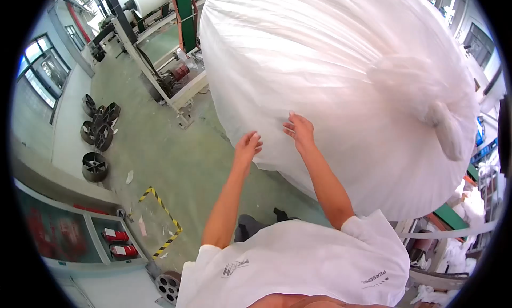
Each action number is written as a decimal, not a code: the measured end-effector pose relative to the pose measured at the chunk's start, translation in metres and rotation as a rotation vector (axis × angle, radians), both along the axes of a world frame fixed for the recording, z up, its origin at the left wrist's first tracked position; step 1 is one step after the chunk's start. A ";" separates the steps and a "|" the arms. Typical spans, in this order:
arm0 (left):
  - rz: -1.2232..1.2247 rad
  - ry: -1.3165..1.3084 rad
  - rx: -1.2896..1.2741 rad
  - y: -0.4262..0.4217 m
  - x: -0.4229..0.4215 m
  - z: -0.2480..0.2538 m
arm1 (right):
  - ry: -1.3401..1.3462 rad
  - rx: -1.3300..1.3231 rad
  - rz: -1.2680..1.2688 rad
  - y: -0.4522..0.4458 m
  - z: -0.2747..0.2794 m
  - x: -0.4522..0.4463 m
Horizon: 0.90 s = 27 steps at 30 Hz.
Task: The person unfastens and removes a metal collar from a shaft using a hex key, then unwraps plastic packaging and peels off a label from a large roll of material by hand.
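Left hand (249, 146), right hand (300, 131): half-curled, apparently empty. Bag (320, 94) beyond: probably light, soft, slippery; best gripped at twisted end (449, 132), rightward.

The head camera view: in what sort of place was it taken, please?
Most likely a factory or workshop: a large white roll beside a machine frame, yellow-and-black tape on the floor, and red fire extinguishers in a cabinet.

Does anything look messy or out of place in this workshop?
Yes, a bit: loose scraps litter the floor near the yellow-and-black tape, like dropped rubbish. Dark wheels sit jumbled by the wall, not neatly stacked.
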<state>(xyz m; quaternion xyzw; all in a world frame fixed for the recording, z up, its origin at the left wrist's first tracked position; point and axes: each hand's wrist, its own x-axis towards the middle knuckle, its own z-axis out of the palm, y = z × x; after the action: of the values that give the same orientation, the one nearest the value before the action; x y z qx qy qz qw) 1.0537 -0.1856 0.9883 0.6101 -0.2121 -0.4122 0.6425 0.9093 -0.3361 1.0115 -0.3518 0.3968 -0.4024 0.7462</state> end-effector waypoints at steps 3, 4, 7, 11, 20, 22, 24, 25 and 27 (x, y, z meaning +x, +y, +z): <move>-0.014 -0.231 -0.019 -0.067 0.034 0.007 | 0.032 0.059 -0.242 -0.044 -0.014 0.054; -0.012 -0.335 -0.026 -0.084 0.045 0.008 | 0.022 0.053 -0.302 -0.054 -0.024 0.066; -0.040 -0.716 -0.162 -0.138 0.076 0.033 | -0.025 -0.066 -0.388 -0.076 -0.042 0.089; -0.071 -1.246 -0.387 -0.200 0.125 0.055 | 0.191 -0.492 -0.324 -0.034 -0.031 0.091; -0.366 -1.248 -0.763 -0.271 0.181 0.052 | 0.143 -0.056 -0.895 -0.074 -0.014 0.169; -0.457 -1.187 -0.871 -0.253 0.204 0.067 | 0.178 -0.136 -0.872 -0.062 -0.007 0.182; -0.548 -1.104 -0.910 -0.234 0.215 0.072 | 0.295 -0.210 -0.796 -0.036 0.001 0.199; -0.592 -1.065 -0.921 -0.222 0.222 0.075 | 0.325 -0.287 -0.765 -0.027 0.006 0.212; -0.620 -1.035 -0.850 -0.203 0.227 0.098 | 0.374 -0.428 -0.711 -0.004 0.018 0.238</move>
<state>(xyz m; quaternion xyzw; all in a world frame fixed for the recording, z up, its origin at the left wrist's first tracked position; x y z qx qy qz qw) 1.2810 -0.3888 1.0865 0.3369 -0.7922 -0.1168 0.4953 1.1476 -0.3399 1.0295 -0.4065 0.5288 -0.6361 0.3880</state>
